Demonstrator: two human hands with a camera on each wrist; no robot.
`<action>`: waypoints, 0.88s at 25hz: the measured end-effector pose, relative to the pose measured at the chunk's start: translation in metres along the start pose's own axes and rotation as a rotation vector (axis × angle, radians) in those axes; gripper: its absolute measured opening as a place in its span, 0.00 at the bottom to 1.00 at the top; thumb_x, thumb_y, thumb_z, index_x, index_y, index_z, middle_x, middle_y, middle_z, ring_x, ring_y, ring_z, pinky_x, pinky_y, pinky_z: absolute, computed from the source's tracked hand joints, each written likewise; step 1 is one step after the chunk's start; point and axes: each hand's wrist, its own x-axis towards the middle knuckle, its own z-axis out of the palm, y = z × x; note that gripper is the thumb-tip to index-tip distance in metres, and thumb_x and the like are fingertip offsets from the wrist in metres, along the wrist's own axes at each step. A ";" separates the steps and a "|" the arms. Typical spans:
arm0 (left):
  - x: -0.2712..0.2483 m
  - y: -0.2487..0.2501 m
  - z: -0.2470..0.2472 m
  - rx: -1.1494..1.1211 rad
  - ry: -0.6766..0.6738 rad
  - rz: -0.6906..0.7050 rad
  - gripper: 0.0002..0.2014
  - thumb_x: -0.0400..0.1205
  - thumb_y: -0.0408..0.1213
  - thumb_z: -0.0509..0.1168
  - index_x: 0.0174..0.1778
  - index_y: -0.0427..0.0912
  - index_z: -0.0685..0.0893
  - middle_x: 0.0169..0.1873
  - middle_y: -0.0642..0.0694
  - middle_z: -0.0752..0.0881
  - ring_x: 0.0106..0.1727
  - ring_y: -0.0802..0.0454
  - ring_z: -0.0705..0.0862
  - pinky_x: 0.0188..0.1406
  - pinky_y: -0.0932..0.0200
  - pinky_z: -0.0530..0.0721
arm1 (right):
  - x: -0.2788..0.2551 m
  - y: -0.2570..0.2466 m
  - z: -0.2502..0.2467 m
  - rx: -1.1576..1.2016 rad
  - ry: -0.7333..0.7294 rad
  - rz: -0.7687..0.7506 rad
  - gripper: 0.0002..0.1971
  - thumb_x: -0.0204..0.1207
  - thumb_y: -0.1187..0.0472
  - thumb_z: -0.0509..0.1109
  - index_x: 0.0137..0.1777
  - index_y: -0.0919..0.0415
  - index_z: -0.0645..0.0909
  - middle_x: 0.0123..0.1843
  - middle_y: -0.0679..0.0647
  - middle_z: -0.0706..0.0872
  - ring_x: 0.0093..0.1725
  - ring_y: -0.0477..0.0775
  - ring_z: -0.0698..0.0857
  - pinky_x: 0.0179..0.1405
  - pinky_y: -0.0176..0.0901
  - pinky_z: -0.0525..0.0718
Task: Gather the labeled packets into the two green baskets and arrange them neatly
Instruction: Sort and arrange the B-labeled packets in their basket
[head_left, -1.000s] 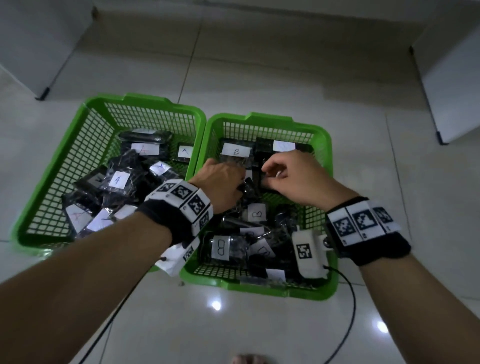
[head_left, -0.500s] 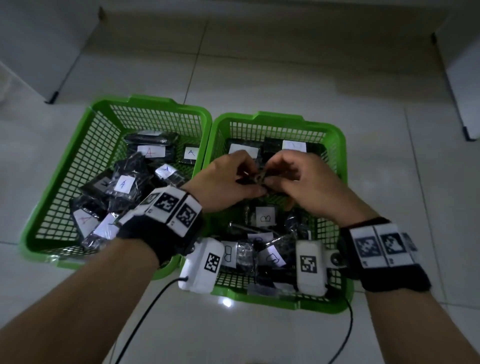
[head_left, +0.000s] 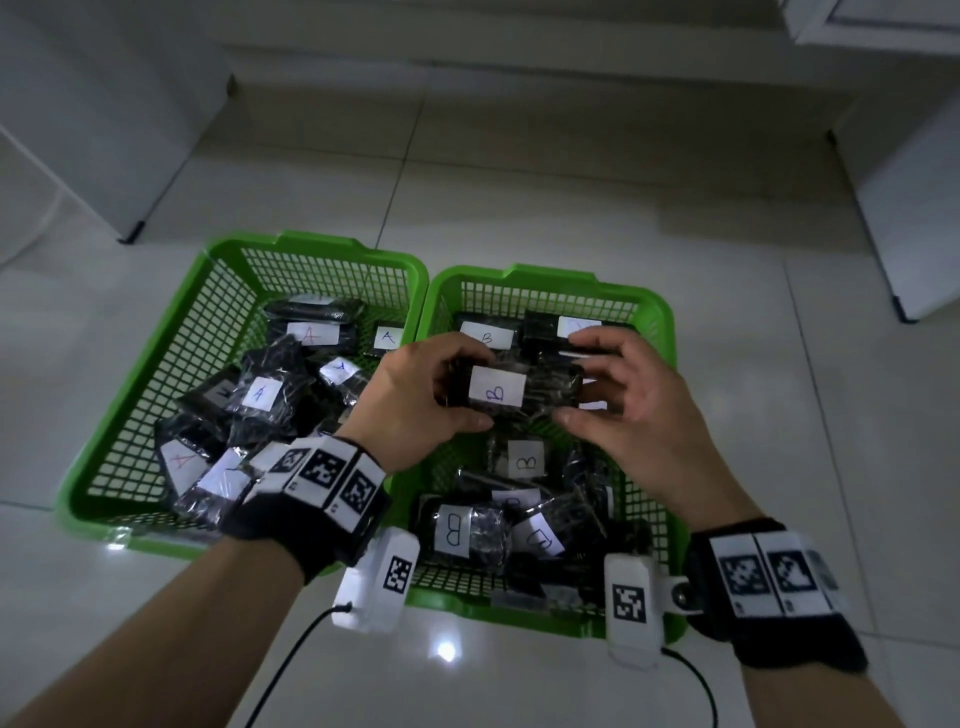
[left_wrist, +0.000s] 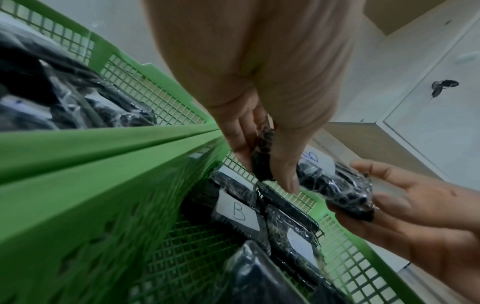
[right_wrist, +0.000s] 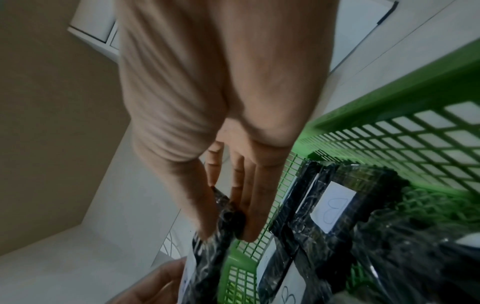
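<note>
You hold one packet between both hands above the right basket, its white label reading "B" facing up: your left hand pinches its left end and your right hand pinches the right end with thumb and fingertips. The wrap looks glossy and crinkled, so a light fingertip pinch may slip, and the packet could drop askew onto the loose pile beneath. Two "B" packets already lie side by side along the far wall; set this one crooked and the row will likely go ragged. The left basket, touching the right one, holds packets marked "A", so drifting over the shared rim would mix the letters. Other visible labels in the right basket read "B", though one at the back is too faint to read.
</note>
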 end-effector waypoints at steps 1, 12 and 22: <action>-0.001 0.001 -0.002 -0.030 -0.028 -0.010 0.29 0.67 0.35 0.83 0.63 0.52 0.84 0.53 0.58 0.90 0.53 0.63 0.89 0.54 0.59 0.90 | 0.000 -0.002 0.001 -0.032 0.021 -0.006 0.27 0.70 0.75 0.82 0.64 0.52 0.82 0.60 0.48 0.91 0.58 0.47 0.91 0.58 0.47 0.91; 0.008 0.004 0.000 -0.227 0.123 -0.134 0.16 0.74 0.40 0.79 0.57 0.49 0.89 0.49 0.55 0.91 0.50 0.62 0.90 0.53 0.64 0.89 | 0.001 -0.016 0.004 -0.485 -0.050 -0.043 0.26 0.63 0.52 0.88 0.62 0.48 0.88 0.57 0.39 0.90 0.54 0.38 0.88 0.54 0.42 0.89; 0.019 -0.011 -0.004 0.514 -0.132 -0.089 0.46 0.75 0.18 0.64 0.88 0.44 0.51 0.87 0.48 0.39 0.87 0.50 0.36 0.87 0.48 0.50 | 0.042 -0.042 -0.053 -0.942 0.130 -0.001 0.21 0.63 0.60 0.87 0.57 0.52 0.91 0.55 0.52 0.92 0.51 0.49 0.84 0.55 0.39 0.76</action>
